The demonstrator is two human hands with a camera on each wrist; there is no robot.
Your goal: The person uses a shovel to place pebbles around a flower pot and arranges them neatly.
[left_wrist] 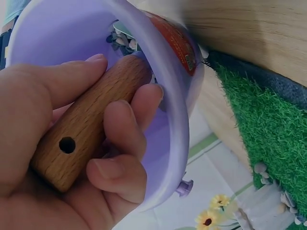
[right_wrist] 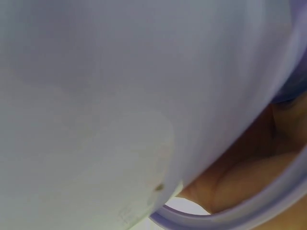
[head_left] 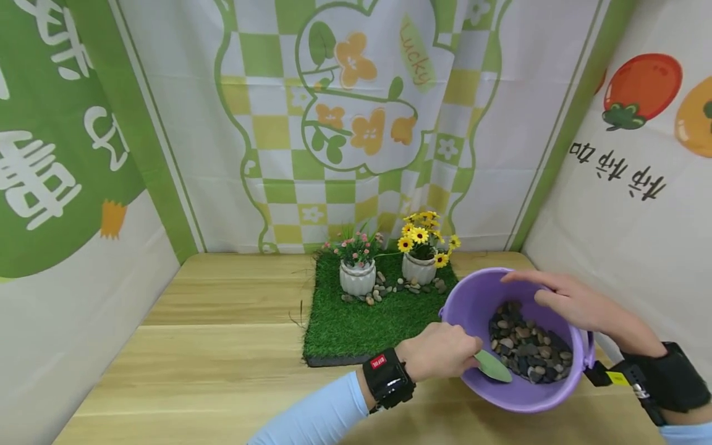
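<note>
My left hand (head_left: 442, 351) grips the wooden handle (left_wrist: 98, 117) of a small hand trowel, its fingers and thumb wrapped along it. The trowel's pale green blade (head_left: 492, 366) points down into a purple bucket (head_left: 473, 296), at the edge of the pebbles (head_left: 528, 346) lying in it. On the far right side my right hand (head_left: 578, 304) holds the bucket's rim, its fingers reaching left along the back of it. The bucket leans, its mouth facing me. In the right wrist view, the bucket's pale wall (right_wrist: 120, 96) hides most of that hand.
Left of the bucket lies a green turf mat (head_left: 356, 330). On it stand a white pot with pink flowers (head_left: 358, 278) and a white pot with yellow flowers (head_left: 418, 269), pebbles (head_left: 374, 295) around them. Printed cloth (head_left: 356, 198) hangs behind the wooden table (head_left: 222, 346).
</note>
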